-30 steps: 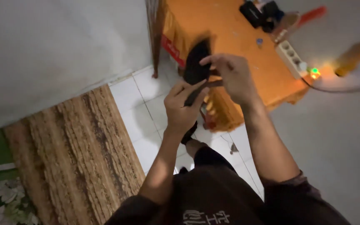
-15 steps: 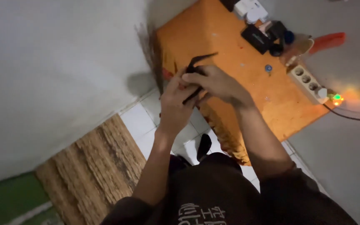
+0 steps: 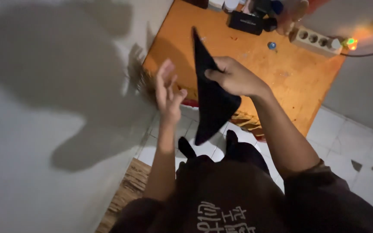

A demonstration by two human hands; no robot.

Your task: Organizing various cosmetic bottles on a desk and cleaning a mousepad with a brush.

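My right hand (image 3: 234, 77) pinches a black piece of cloth (image 3: 210, 101) by its upper edge, and the cloth hangs down in a triangle over the front of an orange table (image 3: 290, 82). My left hand (image 3: 168, 92) is raised just left of the cloth, fingers spread, holding nothing and not touching it. Both forearms rise from my dark shirt at the bottom of the view.
On the orange table's far side lie a white power strip (image 3: 314, 39) with a lit green light, a black box (image 3: 244, 21) and small items. A white wall (image 3: 44, 108) stands at left. White floor tiles (image 3: 350, 142) and a woven mat (image 3: 124, 196) lie below.
My left hand has let go of the black cloth and opened. The cloth now hangs unfolded from my right hand alone. The view has swung toward the wall.
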